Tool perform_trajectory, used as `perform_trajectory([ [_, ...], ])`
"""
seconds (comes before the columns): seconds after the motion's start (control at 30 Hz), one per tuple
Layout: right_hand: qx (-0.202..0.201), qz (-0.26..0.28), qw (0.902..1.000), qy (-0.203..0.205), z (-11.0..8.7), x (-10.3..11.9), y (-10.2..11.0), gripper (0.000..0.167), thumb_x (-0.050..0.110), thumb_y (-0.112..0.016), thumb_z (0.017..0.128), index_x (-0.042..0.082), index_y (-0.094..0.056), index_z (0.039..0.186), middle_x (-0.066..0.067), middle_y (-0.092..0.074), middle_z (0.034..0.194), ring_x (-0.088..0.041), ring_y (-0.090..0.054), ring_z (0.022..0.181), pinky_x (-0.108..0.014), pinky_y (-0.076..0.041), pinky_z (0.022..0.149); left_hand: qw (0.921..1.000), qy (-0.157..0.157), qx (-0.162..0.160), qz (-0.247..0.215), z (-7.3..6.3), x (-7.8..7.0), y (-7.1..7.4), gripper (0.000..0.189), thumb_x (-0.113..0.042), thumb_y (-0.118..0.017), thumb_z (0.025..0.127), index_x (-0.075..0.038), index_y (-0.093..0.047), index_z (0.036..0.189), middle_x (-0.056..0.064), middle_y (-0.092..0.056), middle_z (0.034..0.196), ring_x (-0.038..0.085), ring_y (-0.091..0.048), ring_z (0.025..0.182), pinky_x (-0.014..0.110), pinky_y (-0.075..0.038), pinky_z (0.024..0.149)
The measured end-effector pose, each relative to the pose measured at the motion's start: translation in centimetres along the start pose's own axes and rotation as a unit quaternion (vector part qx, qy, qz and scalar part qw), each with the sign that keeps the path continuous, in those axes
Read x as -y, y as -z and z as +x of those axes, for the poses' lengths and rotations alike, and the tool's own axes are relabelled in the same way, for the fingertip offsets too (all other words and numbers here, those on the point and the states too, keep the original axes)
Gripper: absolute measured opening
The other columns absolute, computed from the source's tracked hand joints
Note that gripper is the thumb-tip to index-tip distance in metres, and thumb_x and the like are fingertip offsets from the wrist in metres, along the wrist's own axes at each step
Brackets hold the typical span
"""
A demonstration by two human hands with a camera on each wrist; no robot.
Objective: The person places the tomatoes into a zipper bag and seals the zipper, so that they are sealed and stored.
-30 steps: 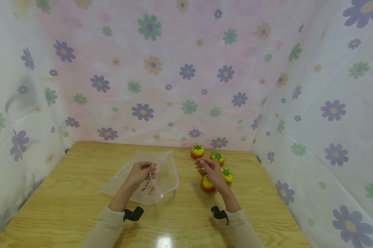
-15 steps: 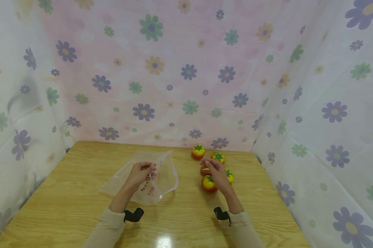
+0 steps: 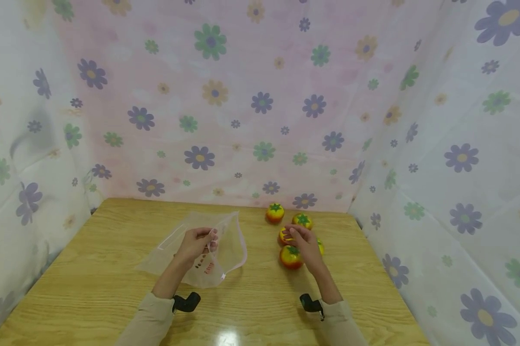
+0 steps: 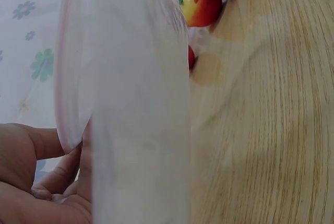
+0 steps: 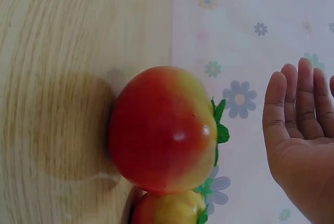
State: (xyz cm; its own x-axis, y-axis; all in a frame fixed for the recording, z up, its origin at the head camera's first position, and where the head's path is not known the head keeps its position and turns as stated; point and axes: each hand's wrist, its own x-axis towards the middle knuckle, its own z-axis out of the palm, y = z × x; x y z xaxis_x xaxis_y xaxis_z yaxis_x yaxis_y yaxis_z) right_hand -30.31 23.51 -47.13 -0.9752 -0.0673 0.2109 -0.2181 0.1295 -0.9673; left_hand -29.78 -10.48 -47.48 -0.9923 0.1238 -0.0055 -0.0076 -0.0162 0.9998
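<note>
My left hand (image 3: 195,245) pinches the pink-edged mouth of a clear zip bag (image 3: 235,242) between thumb and fingers. The bag's mouth gapes toward the right, and its printed side shows small red marks. In the left wrist view the bag film (image 4: 141,98) covers part of my left hand (image 4: 31,177). Several red-and-yellow tomatoes with green leafy tops stand at the right. Held over them, my right hand (image 3: 307,245) has nothing in it and partly covers a middle tomato (image 3: 286,236). The nearest tomato (image 3: 291,259) fills much of the right wrist view, apart from the straight fingers (image 5: 305,98).
A back tomato (image 3: 274,214) stands near the wooden table's (image 3: 91,269) far edge, with another tomato (image 3: 303,220) to its right. Flower-printed cloth (image 3: 234,110) hangs behind the table and along both sides. A dark camera mount sits on each wrist.
My right hand has shifted a little right over the tomatoes, uncovering more of the nearer and middle ones. The left hand keeps its hold on the bag in nearly the same place.
</note>
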Motion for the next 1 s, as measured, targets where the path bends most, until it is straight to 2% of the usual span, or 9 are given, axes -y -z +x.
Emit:
perform_trajectory([
  [0.13,-0.004,0.007,1.0,0.002,-0.3,0.3,0.4,0.04,0.025,-0.05,0.109,-0.008,-0.061,0.127,-0.024,-0.066,0.12,-0.029,-0.067,0.107,-0.043,-0.057,0.095,0.9998,0.009,-0.011,-0.013,0.1,0.2,-0.2,0.034,-0.007,-0.055,0.106,0.016,-0.057,0.129,0.012,-0.069,0.094,0.008,-0.065,0.073,0.019,-0.056,0.066],
  [0.23,-0.01,0.0,0.9999,0.002,-0.4,0.4,0.7,0.041,0.027,-0.051,0.109,-0.008,-0.061,0.127,-0.021,-0.068,0.121,-0.017,-0.068,0.101,-0.032,-0.059,0.09,0.9995,0.013,-0.016,-0.024,0.1,0.3,-0.2,0.034,-0.007,-0.054,0.106,0.016,-0.056,0.131,0.014,-0.068,0.098,0.008,-0.066,0.074,0.019,-0.057,0.067],
  [0.3,-0.017,-0.003,0.9998,0.006,-0.5,0.5,1.0,0.042,0.026,-0.051,0.109,-0.011,-0.061,0.127,-0.021,-0.068,0.121,-0.014,-0.068,0.098,-0.029,-0.059,0.087,0.9995,0.014,-0.016,-0.024,0.1,0.3,-0.3,0.036,-0.008,-0.054,0.106,0.016,-0.055,0.133,0.014,-0.068,0.099,0.008,-0.066,0.075,0.019,-0.057,0.068],
  [0.37,-0.021,-0.007,0.9997,0.013,-0.6,0.6,1.3,0.043,0.026,-0.051,0.109,-0.012,-0.06,0.127,-0.023,-0.068,0.121,-0.015,-0.068,0.097,-0.03,-0.06,0.085,0.9995,0.014,-0.017,-0.024,0.0,0.2,-0.3,0.036,-0.008,-0.054,0.106,0.016,-0.054,0.133,0.013,-0.068,0.099,0.008,-0.067,0.074,0.019,-0.057,0.067],
  [0.57,-0.041,-0.023,0.9986,0.022,-0.9,0.7,2.1,0.041,0.024,-0.051,0.109,-0.012,-0.061,0.125,-0.027,-0.067,0.117,-0.027,-0.067,0.1,-0.041,-0.059,0.091,0.9989,0.019,-0.029,-0.033,0.2,0.1,-0.5,0.035,-0.007,-0.054,0.106,0.016,-0.054,0.132,0.014,-0.068,0.102,0.008,-0.066,0.074,0.018,-0.056,0.067],
  [0.73,-0.078,-0.042,0.9957,0.026,-1.1,0.4,2.9,0.035,0.018,-0.053,0.108,-0.013,-0.063,0.122,-0.027,-0.068,0.113,-0.019,-0.067,0.098,-0.03,-0.058,0.09,0.999,0.022,-0.032,-0.022,0.4,0.3,-0.7,0.035,-0.008,-0.055,0.106,0.016,-0.055,0.131,0.014,-0.068,0.102,0.008,-0.065,0.075,0.02,-0.057,0.068],
  [0.87,-0.126,-0.078,0.9886,0.025,-1.2,-0.1,3.5,0.025,0.01,-0.057,0.105,-0.009,-0.068,0.117,-0.024,-0.07,0.113,-0.014,-0.066,0.101,-0.021,-0.054,0.091,0.9989,0.025,-0.034,-0.022,0.6,0.5,-0.8,0.034,-0.008,-0.055,0.105,0.014,-0.056,0.131,0.013,-0.068,0.102,0.009,-0.065,0.076,0.02,-0.058,0.07],
  [0.93,-0.15,-0.105,0.9831,0.013,-1.2,-0.5,3.9,0.023,0.007,-0.058,0.103,-0.007,-0.069,0.117,-0.023,-0.069,0.116,-0.017,-0.063,0.106,-0.024,-0.051,0.094,0.9987,0.026,-0.035,-0.026,0.6,0.5,-0.9,0.034,-0.007,-0.055,0.105,0.014,-0.056,0.131,0.013,-0.068,0.102,0.009,-0.065,0.077,0.021,-0.058,0.07],
  [1.0,-0.167,-0.134,0.9768,0.0,-1.3,-0.8,4.4,0.023,0.005,-0.059,0.101,-0.005,-0.069,0.12,-0.022,-0.067,0.123,-0.024,-0.059,0.114,-0.033,-0.047,0.101,0.9986,0.026,-0.035,-0.031,0.7,0.4,-0.9,0.034,-0.007,-0.055,0.106,0.014,-0.055,0.132,0.014,-0.068,0.104,0.009,-0.065,0.077,0.02,-0.059,0.071],
])
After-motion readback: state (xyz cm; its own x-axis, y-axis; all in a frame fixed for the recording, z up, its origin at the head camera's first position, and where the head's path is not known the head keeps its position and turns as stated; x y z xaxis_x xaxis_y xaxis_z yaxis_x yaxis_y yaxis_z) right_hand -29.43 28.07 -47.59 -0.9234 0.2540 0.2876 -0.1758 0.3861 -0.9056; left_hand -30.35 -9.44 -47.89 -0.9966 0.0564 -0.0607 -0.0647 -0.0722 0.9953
